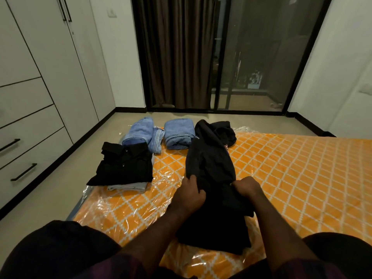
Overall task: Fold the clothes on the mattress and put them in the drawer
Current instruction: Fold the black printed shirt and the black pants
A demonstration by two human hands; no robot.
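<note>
Black shirt [123,164] lying folded by the mattress [291,178] left edge, two folded jeans [145,133] behind it at the far edge. Left hand [191,195] and right hand [246,187] both gripping the black hoodie [211,168] — stretching mid-mattress toward the far edge.

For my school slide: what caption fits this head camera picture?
Both hands, left and right, grip a black hoodie on the orange mattress.
</note>
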